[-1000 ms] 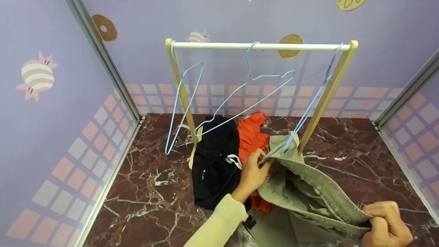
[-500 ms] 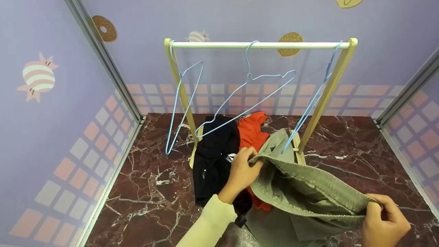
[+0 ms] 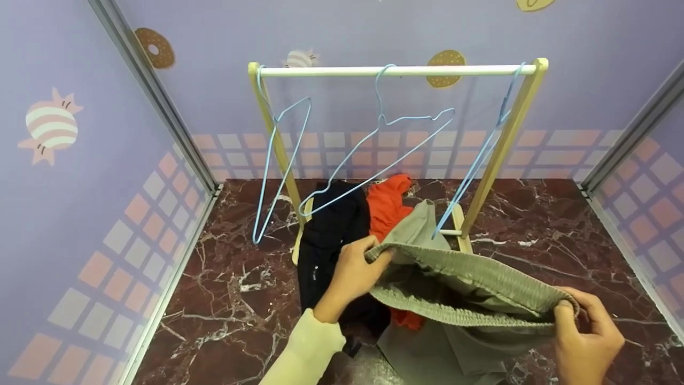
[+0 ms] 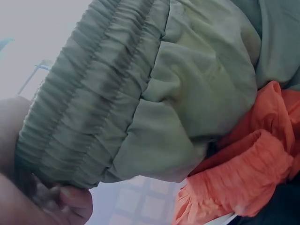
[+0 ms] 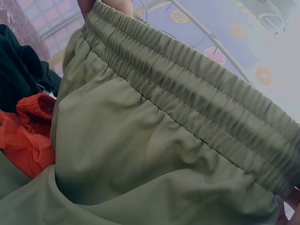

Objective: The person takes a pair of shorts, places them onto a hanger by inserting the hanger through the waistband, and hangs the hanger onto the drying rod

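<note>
A pair of olive-green elastic-waist pants (image 3: pixel 475 262) is held up over the floor, its waistband spread into a wide opening that faces up. My left hand (image 3: pixel 355 270) pinches one end of the waistband between thumb and fingers. At the other end my right hand (image 3: pixel 588 329) grips the waistband, thumb on the near side. Gathered elastic fills much of the left wrist view, where the pants (image 4: pixel 178 93) hang beside an orange garment (image 4: pixel 239 173). In the right wrist view the pants (image 5: pixel 117 136) are stretched between both hands. The lower legs are partly hidden.
A clothes rack with a white bar (image 3: pixel 342 71) stands behind. From it hang a left blue hanger (image 3: pixel 276 121), a middle hanger (image 3: pixel 381 121) and a right hanger (image 3: pixel 454 200). Black clothing (image 3: pixel 334 230) and the orange garment (image 3: pixel 387 203) lie on the marbled floor (image 3: pixel 235 299).
Both hands have shifted left with the pants, the right hand also upward. The waistband now lies more level and wider open, and the cloth has moved off the rack's right foot.
</note>
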A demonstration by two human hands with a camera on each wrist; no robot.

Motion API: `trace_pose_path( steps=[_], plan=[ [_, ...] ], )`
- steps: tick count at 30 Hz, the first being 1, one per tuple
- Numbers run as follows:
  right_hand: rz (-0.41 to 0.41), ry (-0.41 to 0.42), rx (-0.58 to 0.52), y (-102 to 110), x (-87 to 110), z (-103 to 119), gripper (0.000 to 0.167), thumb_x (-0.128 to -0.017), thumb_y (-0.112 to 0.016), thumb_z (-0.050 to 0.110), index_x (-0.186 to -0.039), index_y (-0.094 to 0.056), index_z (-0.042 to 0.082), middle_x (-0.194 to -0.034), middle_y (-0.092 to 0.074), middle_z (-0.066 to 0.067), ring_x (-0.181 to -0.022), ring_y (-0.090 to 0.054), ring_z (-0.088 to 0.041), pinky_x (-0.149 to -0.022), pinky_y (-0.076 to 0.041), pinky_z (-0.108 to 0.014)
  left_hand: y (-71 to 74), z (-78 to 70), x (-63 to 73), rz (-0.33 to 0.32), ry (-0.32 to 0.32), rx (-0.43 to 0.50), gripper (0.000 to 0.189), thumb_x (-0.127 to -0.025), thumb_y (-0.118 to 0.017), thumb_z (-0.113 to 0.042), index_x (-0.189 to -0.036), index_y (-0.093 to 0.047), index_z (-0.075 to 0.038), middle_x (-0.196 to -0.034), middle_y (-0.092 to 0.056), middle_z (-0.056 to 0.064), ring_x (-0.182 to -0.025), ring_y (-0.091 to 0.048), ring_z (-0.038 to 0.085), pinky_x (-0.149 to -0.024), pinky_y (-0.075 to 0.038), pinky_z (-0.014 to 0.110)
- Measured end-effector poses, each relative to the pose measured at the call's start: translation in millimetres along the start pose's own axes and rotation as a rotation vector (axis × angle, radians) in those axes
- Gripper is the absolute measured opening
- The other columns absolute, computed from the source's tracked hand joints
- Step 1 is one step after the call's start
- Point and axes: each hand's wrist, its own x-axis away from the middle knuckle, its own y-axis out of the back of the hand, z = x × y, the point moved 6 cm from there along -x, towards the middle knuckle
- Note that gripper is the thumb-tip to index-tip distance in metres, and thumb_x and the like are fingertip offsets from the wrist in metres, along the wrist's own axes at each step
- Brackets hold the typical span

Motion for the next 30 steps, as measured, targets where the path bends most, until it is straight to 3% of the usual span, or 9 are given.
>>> trace_pose_path(
  steps=[4, 7, 10, 16, 19, 26, 30],
  plan=[
    [0.041, 0.002, 0.116, -4, 0.7, 0, 0.016, -0.083, -0.055, -0.015, -0.095, -0.065, -0.02, -0.086, -0.07, 0.011, -0.072, -0.066, 0.0, -0.068, -0.051, -0.01, 7.5, 1.2, 6.8, 0.024, 0.024, -0.041, 0.036, -0.091, -0.065, -0.037, -0.067, -0.049, -0.016, -0.059, -0.046, -0.01, -0.054, -0.044, 0.003, -0.052, -0.033, 0.019],
    [0.058, -0.006, 0.201, -6, 1.7, -1, 0.018, -0.085, -0.057, -0.012, -0.1, -0.067, -0.015, -0.09, -0.068, 0.016, -0.073, -0.065, 0.002, -0.068, -0.051, -0.009, 14.5, -0.1, 11.3, 0.008, 0.019, -0.089, 0.038, -0.093, -0.062, -0.039, -0.068, -0.046, -0.015, -0.059, -0.034, -0.009, -0.053, -0.035, 0.005, -0.051, -0.027, 0.019],
    [0.07, -0.019, 0.234, -8, 2.4, -3, 0.019, -0.087, -0.058, -0.01, -0.103, -0.068, -0.012, -0.092, -0.067, 0.018, -0.073, -0.064, 0.004, -0.068, -0.05, -0.008, 22.1, -1.4, 14.2, -0.015, 0.01, -0.096, 0.032, -0.093, -0.062, -0.036, -0.07, -0.049, -0.016, -0.061, -0.037, -0.01, -0.056, -0.037, 0.005, -0.053, -0.029, 0.019],
    [0.11, -0.042, 0.267, -15, 4.0, -6, 0.019, -0.088, -0.059, -0.007, -0.104, -0.07, -0.008, -0.094, -0.069, 0.014, -0.072, -0.064, 0.002, -0.066, -0.047, -0.007, 38.7, -1.5, 20.6, -0.092, -0.006, -0.072, 0.027, -0.091, -0.065, -0.03, -0.072, -0.052, -0.016, -0.066, -0.043, -0.008, -0.062, -0.042, 0.006, -0.057, -0.033, 0.019],
    [0.142, -0.042, 0.29, -19, 5.3, -7, 0.019, -0.09, -0.059, -0.005, -0.104, -0.072, -0.003, -0.094, -0.069, 0.015, -0.073, -0.064, 0.001, -0.067, -0.046, -0.008, 43.1, 0.3, 25.5, -0.1, 0.0, -0.04, 0.03, -0.091, -0.064, -0.03, -0.07, -0.049, -0.014, -0.065, -0.043, -0.007, -0.061, -0.04, 0.006, -0.058, -0.033, 0.019],
    [0.224, -0.056, 0.293, -31, 9.5, -12, 0.02, -0.091, -0.06, -0.002, -0.106, -0.072, 0.001, -0.094, -0.067, 0.017, -0.075, -0.064, 0.0, -0.065, -0.048, -0.008, 47.8, 8.1, 33.2, -0.111, 0.074, 0.048, 0.025, -0.093, -0.063, -0.028, -0.074, -0.055, -0.015, -0.067, -0.054, -0.004, -0.064, -0.049, 0.007, -0.062, -0.04, 0.021],
    [0.263, -0.076, 0.332, -37, 12.5, -19, 0.02, -0.09, -0.062, -0.002, -0.106, -0.073, 0.004, -0.094, -0.066, 0.023, -0.078, -0.063, 0.003, -0.065, -0.046, -0.008, 49.7, 10.7, 36.0, -0.118, 0.103, 0.038, 0.019, -0.093, -0.063, -0.027, -0.078, -0.057, -0.016, -0.07, -0.055, -0.004, -0.068, -0.052, 0.009, -0.066, -0.042, 0.023]
  ],
)
